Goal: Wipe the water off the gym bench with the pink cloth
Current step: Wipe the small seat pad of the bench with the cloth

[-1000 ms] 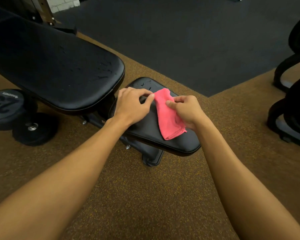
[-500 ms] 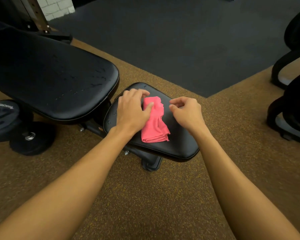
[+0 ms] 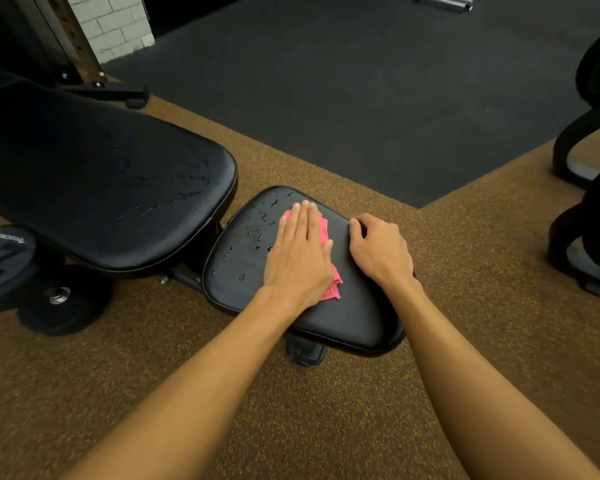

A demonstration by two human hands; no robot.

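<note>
We pin the soft, light pink cloth (image 3: 323, 227) on the black padded gym bench seat (image 3: 347, 320) under our flat left hand (image 3: 298, 258). Our right hand (image 3: 378, 252) rests curled, empty, beside it. Palm pressure should prevent bunching.

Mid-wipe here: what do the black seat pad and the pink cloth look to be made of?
The black seat pad: smooth vinyl or leather-like cover, slightly glossy; water sits on it in beads. The pink cloth: soft fabric, matte, crumpled under the flat left hand; weave unclear.
</note>
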